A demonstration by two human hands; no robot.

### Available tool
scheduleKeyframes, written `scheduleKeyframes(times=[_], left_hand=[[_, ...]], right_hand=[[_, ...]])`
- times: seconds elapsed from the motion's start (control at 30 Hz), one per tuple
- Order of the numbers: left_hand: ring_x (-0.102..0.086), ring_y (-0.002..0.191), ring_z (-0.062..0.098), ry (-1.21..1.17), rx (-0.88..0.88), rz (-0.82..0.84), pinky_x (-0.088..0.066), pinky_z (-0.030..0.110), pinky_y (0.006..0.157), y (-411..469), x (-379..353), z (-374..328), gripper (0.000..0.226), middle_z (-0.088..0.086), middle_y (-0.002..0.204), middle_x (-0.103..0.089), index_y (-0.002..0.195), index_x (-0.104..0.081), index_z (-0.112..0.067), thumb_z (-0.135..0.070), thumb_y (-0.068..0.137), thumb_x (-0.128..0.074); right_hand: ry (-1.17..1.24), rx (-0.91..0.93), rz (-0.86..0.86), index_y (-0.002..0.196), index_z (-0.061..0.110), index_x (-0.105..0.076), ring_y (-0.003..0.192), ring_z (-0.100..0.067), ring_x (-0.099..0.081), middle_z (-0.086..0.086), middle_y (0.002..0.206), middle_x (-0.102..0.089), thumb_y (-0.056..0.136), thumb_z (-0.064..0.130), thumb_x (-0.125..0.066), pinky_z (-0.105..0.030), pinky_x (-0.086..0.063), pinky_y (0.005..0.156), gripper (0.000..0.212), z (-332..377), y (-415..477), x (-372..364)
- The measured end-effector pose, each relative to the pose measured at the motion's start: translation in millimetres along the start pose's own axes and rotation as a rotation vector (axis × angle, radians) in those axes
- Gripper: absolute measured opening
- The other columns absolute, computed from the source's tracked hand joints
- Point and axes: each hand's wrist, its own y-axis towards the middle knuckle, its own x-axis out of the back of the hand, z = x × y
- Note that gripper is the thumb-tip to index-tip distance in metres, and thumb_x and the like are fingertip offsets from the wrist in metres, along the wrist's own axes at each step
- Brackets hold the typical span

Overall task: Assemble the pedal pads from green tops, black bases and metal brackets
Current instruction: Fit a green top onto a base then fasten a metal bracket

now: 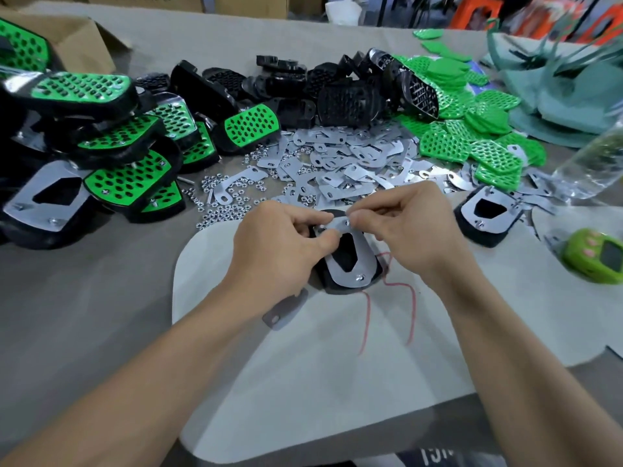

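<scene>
The pedal pad (347, 264) being worked on lies back-side up in the middle of the white mat (303, 365), close to the near edge of the tabletop (67, 298). Its metal plate (362, 254) sits on top of the black base, with a screw showing at the near end. Both hands are on the far end of it. The left hand (279, 247) has its fingers curled round the pad's left side, thumb pressed on the plate's corner. The right hand (414, 227) pinches the plate's top edge with thumb and forefinger. There may be something tiny between those fingertips, honestly can't tell.

A loose bracket (283, 310) lies on the mat just beside the left wrist, and a couple of red lines (411, 315) are drawn on the mat to the right of the pad.

Just past the hands there's a scatter of small nuts (229, 200) and a big heap of metal brackets (337, 156). Behind that is a pile of black bases (303, 89), with the green tops (472, 139) heaped to the right. Finished pads (111, 143) are stacked up on the left in front of a cardboard box (77, 38). Another flipped pad (485, 214) sits off to the right, near a clear plastic bottle (593, 163) and a little green gadget (596, 257)
</scene>
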Motion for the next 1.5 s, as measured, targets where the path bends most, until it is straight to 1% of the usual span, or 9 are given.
scheduleKeyframes(times=[0.23, 0.5, 0.7, 0.87, 1.0, 1.17, 1.27, 1.4, 1.5], left_hand=[[-0.041, 0.042, 0.003, -0.007, -0.013, 0.003, -0.029, 0.015, 0.047, 0, 0, 0, 0.015, -0.014, 0.043, -0.047, 0.093, -0.082, -0.035, -0.037, 0.079, -0.085], [-0.042, 0.042, 0.002, -0.015, -0.021, 0.007, -0.031, 0.013, 0.046, 0, 0, 1, 0.016, -0.015, 0.044, -0.049, 0.094, -0.083, -0.035, -0.039, 0.079, -0.085], [-0.043, 0.043, 0.002, -0.018, 0.001, -0.001, -0.034, 0.022, 0.053, 0, 0, 1, 0.017, -0.016, 0.046, -0.05, 0.091, -0.082, -0.037, -0.038, 0.075, -0.082], [-0.043, 0.043, 0.003, -0.017, 0.001, -0.005, -0.034, 0.024, 0.052, 0, 0, 2, 0.015, -0.016, 0.046, -0.05, 0.091, -0.081, -0.038, -0.038, 0.076, -0.084], [-0.044, 0.043, 0.002, -0.017, 0.007, -0.003, -0.033, 0.022, 0.053, 0, -1, 1, 0.017, -0.016, 0.046, -0.05, 0.089, -0.081, -0.04, -0.042, 0.073, -0.082], [-0.043, 0.043, 0.002, -0.025, 0.014, -0.001, -0.033, 0.022, 0.052, 1, -1, 3, 0.018, -0.016, 0.046, -0.05, 0.09, -0.081, -0.04, -0.044, 0.072, -0.081], [-0.044, 0.043, 0.002, -0.02, 0.011, -0.004, -0.033, 0.021, 0.052, 0, -1, 1, 0.02, -0.017, 0.046, -0.05, 0.089, -0.081, -0.039, -0.045, 0.07, -0.079], [-0.043, 0.042, 0.002, -0.01, 0.019, 0.006, -0.031, 0.018, 0.049, 1, 1, 1, 0.013, -0.016, 0.045, -0.05, 0.088, -0.081, -0.04, -0.042, 0.076, -0.084], [-0.043, 0.042, 0.002, 0.018, 0.009, 0.042, -0.031, 0.021, 0.049, -1, -2, -1, 0.011, -0.016, 0.045, -0.051, 0.083, -0.079, -0.044, -0.047, 0.073, -0.083]], right_hand=[[-0.094, 0.099, -0.05, 0.076, 0.03, -0.081, 0.059, 0.008, -0.058, 0.03, 0.064, -0.065, 0.077, 0.016, -0.085, -0.006, -0.04, 0.057, 0.015, -2, -3, -9], [-0.126, 0.09, -0.091, 0.066, 0.029, -0.077, 0.055, -0.005, -0.06, 0.014, 0.061, -0.068, 0.074, 0.023, -0.086, -0.015, -0.048, 0.054, 0.014, 1, -4, -8], [-0.062, 0.041, -0.201, 0.065, 0.021, -0.073, 0.049, -0.016, -0.05, -0.007, 0.056, -0.062, 0.089, 0.046, -0.065, -0.028, -0.043, 0.053, 0.036, -5, -6, -6], [0.077, 0.058, 0.001, 0.072, 0.022, -0.078, 0.058, -0.003, -0.05, 0.002, 0.063, -0.065, 0.092, 0.035, -0.061, -0.024, -0.04, 0.06, 0.029, -6, -7, -5], [0.114, 0.076, -0.108, 0.056, 0.013, -0.067, 0.051, -0.017, -0.04, -0.006, 0.05, -0.049, 0.09, 0.044, -0.061, -0.03, -0.034, 0.055, 0.047, -14, -10, 2], [0.142, 0.131, 0.067, 0.086, 0.02, -0.081, 0.083, -0.004, -0.065, 0.007, 0.085, -0.073, 0.093, 0.033, -0.06, -0.023, -0.046, 0.075, 0.026, -12, -15, 1], [0.185, 0.139, -0.059, 0.06, 0.009, -0.068, 0.067, -0.01, -0.055, -0.001, 0.069, -0.064, 0.095, 0.032, -0.058, -0.031, -0.039, 0.071, 0.043, -17, -16, 5], [0.15, 0.149, 0.089, 0.094, 0.023, -0.081, 0.088, 0.001, -0.061, 0.017, 0.092, -0.069, 0.092, 0.035, -0.056, -0.021, -0.042, 0.081, 0.027, -15, -18, 4], [0.149, 0.084, -0.041, 0.078, 0.02, -0.081, 0.07, 0.005, -0.058, 0.024, 0.071, -0.063, 0.093, 0.041, -0.055, -0.026, -0.038, 0.074, 0.037, -15, -14, -1]])
